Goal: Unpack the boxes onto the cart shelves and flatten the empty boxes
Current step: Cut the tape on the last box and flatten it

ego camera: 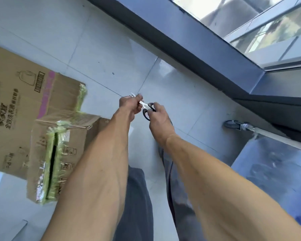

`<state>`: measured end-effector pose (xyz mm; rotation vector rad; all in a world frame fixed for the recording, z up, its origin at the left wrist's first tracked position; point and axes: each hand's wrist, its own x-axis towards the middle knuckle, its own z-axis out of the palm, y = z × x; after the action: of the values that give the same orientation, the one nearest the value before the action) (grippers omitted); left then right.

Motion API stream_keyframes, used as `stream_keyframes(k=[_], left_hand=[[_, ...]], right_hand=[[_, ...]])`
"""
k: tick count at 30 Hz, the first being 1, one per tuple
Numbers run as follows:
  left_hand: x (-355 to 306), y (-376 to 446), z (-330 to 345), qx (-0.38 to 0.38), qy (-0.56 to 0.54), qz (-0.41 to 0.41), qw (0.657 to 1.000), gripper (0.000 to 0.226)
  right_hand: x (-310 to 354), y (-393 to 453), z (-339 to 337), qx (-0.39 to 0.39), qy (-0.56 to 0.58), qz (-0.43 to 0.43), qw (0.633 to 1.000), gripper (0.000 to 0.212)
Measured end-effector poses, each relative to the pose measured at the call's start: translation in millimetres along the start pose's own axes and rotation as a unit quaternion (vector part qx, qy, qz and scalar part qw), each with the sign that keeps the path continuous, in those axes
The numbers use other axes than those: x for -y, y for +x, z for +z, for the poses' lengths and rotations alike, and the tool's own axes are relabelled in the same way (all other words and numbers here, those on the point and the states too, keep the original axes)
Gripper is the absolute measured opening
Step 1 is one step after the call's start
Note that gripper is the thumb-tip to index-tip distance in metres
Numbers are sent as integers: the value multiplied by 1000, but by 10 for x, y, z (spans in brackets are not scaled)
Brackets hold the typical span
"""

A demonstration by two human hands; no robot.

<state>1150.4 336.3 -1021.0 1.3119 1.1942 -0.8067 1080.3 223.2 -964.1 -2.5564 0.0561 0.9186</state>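
Observation:
Black-handled scissors [146, 108] are held out in front of me over the tiled floor. My left hand [129, 106] pinches the metal blades, whose tip pokes out past the fingers. My right hand [159, 117] grips the black handle loops. Down at the left stands a small cardboard box [59, 153] with yellow-green tape and a slit open along its top seam. Behind it lies a larger flattened printed carton [19, 105].
A metal cart shelf [271, 164] is at the lower right, with a caster wheel [230, 124] and a leg beside it. A dark window sill [189, 49] and glass run diagonally across the top. My legs in dark trousers are below my arms.

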Motion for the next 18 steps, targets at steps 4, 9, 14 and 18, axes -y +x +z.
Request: stream_keyframes(k=[4,9,14,18], left_hand=[[-148,37,207,-42,-62,37,996,24],[-357,13,787,2,-60,45,997,32],[-563,73,1615,20,-47,94,994,22],[-723,111,2161,45,-81,119,989,7]], right_hand=[[-458,-41,-42,-42,47,111,992,37],[-655,116,-77,-63,207,404,889,33],[-797,338,-143,-71,206,337,916,35],[-1145,490,-239,-87,199,339,915,36]])
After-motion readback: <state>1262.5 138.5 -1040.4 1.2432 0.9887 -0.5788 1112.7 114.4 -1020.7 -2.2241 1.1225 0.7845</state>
